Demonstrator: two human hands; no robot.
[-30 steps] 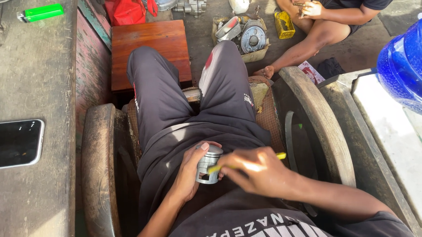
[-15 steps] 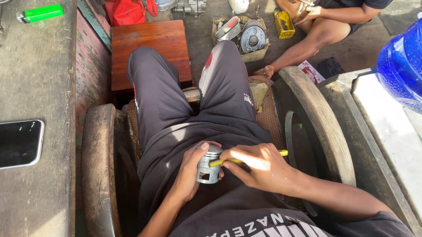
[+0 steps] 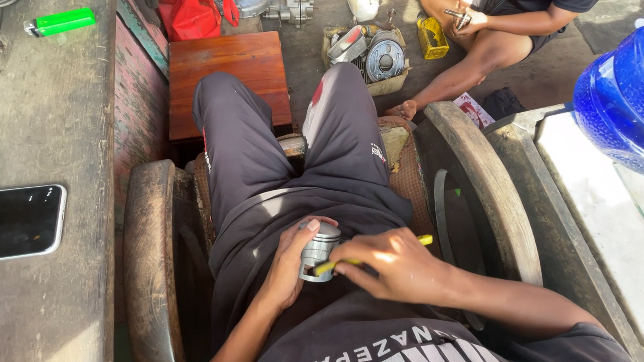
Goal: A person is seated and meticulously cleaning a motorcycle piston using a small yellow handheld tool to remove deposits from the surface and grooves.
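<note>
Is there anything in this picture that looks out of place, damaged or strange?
Nothing is clearly wrong. The left hand holds a metal piston upright over the lap, and the right hand works a yellow tool against it. The only mild oddity is a phone lying near the wooden bench edge.

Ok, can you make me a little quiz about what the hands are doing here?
1. True or false: the left hand holds the small metal cylinder over the lap.
2. What does the right hand press against that cylinder? A) a green lighter B) a thin yellow tool C) a phone
3. Fill in: the phone lies on the wooden ____ at the person's left.

Key: 1 true. 2 B, the yellow tool. 3 bench.
</note>
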